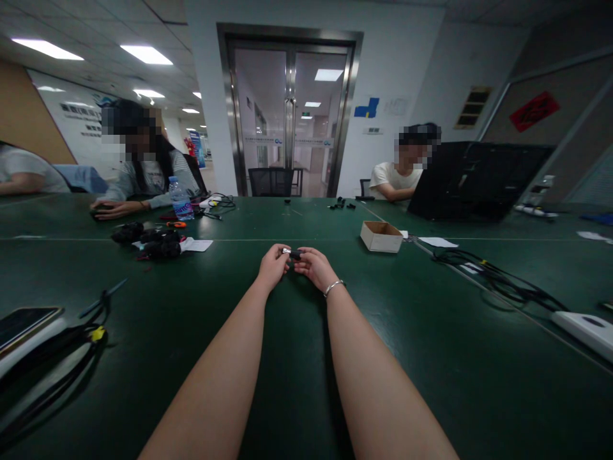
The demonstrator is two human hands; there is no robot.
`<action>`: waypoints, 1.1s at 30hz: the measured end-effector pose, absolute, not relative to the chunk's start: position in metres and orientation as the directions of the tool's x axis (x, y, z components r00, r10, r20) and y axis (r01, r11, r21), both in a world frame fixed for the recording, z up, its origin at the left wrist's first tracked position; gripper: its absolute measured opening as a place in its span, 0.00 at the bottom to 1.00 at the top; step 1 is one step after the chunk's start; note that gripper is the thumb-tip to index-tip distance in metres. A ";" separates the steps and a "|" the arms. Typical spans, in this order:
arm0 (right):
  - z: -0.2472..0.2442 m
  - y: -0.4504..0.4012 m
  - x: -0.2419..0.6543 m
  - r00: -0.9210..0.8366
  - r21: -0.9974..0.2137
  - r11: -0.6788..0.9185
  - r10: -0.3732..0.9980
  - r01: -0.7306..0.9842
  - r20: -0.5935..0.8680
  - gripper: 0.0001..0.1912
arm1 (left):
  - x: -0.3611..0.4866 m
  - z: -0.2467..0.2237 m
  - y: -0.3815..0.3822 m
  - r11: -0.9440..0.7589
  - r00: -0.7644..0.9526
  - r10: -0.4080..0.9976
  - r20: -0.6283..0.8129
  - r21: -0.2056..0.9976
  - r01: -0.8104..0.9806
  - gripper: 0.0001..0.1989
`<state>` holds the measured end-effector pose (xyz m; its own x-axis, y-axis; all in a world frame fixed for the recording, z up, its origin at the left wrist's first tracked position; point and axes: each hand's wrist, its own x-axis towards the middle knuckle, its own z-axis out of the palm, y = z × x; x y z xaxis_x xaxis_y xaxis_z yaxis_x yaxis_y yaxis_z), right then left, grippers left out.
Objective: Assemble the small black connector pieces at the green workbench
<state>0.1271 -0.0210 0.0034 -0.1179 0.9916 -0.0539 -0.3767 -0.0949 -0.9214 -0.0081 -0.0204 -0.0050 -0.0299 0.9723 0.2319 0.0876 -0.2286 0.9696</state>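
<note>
Straight ahead, just above the dark green table (297, 345), both my hands meet around one small black piece with a silver end (293, 254). My left hand (274, 265) pinches it at the silver end. The fingers of my right hand (313, 265) are closed on its black end, and a silver bangle (334, 288) circles that wrist. The piece lies roughly level between the fingertips; its exact kind is too small to tell, and the fingers cover part of it.
An open cardboard box (382, 237) stands ahead to the right. Cables (498, 278) and a white power strip (584, 332) lie at right. On the left are black parts (160, 244), a water bottle (181, 199) and a phone (26, 327). People sit across, one behind a black monitor (479, 179).
</note>
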 end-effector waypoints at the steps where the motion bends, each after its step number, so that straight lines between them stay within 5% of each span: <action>1: 0.003 -0.021 0.127 -0.119 -0.920 -0.093 0.992 -0.380 -0.051 0.09 | -0.008 -0.005 -0.021 -0.224 -0.034 0.973 0.228 0.971 0.088 0.08; 19: 0.001 -0.024 0.124 -0.158 -0.952 -0.048 0.987 -0.304 0.001 0.10 | -0.011 -0.002 -0.020 -0.222 -0.105 0.968 0.227 0.973 0.061 0.10; 28: 0.009 -0.056 0.139 -0.317 -0.984 0.104 0.947 0.142 0.054 0.17 | -0.037 0.012 -0.048 -0.108 0.017 0.994 0.106 0.984 0.145 0.15; 33: 0.046 -0.160 0.273 -0.282 -0.810 0.214 0.957 0.546 0.063 0.19 | -0.138 0.037 -0.142 0.020 0.148 0.987 -0.066 0.956 0.292 0.20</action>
